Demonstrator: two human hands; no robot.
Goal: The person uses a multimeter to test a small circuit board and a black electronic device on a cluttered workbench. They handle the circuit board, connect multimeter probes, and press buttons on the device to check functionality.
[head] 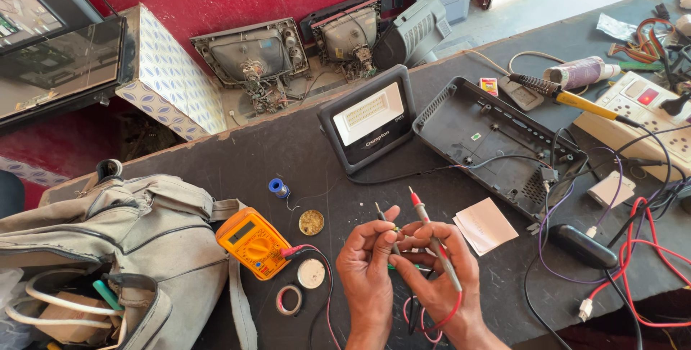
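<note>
My left hand [368, 267] pinches a black meter probe [381, 214] and a tiny part at its fingertips. My right hand [440, 271] grips a red meter probe [421, 209], tip pointing up and away. Both hands touch each other over the dark workbench [252, 155]. The probes' red and black leads loop down to an orange multimeter [253, 242] lying left of my hands. A black LED floodlight [368, 116] lies face up just beyond the probes.
A grey tool bag [129, 242] fills the left. An open black plastic case [497, 145], a yellow-handled soldering iron [568, 94], a white switchboard [640, 116], solder spool [278, 189], small tins [311, 222], tape roll [290, 299], paper [486, 224] and tangled wires [633, 242] lie around.
</note>
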